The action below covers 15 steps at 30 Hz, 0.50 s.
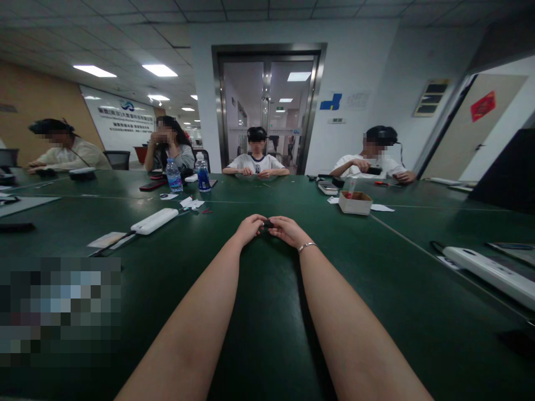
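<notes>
Both my arms stretch forward over the dark green table [267, 312]. My left hand [251, 229] and my right hand [286, 230] meet near the middle of the view, fingers closed on a small black object [267, 223] between them. The fingers cover much of it, and it is too small to tell its kind. A silver bracelet [308, 246] circles my right wrist.
A white power strip [154, 221] lies to the left, another power strip [489, 270] to the right. Two bottles, one a blue-labelled bottle [203, 174], stand at the far left. An open cardboard box [355, 205] sits far right. Several people sit across the table.
</notes>
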Motion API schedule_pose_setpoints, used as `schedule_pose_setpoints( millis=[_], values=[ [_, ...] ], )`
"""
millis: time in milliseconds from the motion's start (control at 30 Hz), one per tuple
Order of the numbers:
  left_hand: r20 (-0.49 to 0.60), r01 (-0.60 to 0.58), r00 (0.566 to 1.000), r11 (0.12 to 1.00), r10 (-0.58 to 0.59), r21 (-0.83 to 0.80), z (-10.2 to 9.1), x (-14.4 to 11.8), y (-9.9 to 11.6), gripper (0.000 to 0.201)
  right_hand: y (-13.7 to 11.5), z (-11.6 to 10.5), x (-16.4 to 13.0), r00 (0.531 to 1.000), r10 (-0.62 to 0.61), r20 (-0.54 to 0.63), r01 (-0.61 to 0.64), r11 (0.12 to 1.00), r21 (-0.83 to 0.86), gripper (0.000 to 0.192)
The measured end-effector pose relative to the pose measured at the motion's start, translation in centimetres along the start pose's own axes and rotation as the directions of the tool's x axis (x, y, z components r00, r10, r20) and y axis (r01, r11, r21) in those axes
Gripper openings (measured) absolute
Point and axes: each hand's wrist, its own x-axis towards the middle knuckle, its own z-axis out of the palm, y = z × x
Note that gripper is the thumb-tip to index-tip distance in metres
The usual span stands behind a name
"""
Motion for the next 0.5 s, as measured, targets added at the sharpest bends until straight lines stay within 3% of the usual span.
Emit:
schedule_pose_setpoints(
  millis=[300,400,467,500],
  values=[
    [0.016,0.005,1.000,0.998,-0.006,0.064,-0.1,-0.4,0.5,0.028,-0.1,0.1,-0.1,1.000,0.000,-0.008,0.000,1.000,-0.004,0.008],
    [-0.204,0.040,0.979,0.972,0.009,0.232,0.1,-0.5,2.5,0.030,-0.1,0.1,-0.1,1.000,0.009,-0.016,-0.009,1.000,0.002,0.008],
    [-0.371,-0.009,0.919,0.946,0.136,0.324,0.8,-0.8,5.2,0.030,-0.1,0.1,-0.1,1.000,0.006,-0.002,-0.006,1.000,0.015,0.009],
    [-0.398,-0.095,0.887,0.935,0.236,0.341,1.3,-1.2,6.8,0.026,-0.1,0.1,-0.1,1.000,-0.005,0.007,0.005,1.000,0.020,0.010]
  ],
)
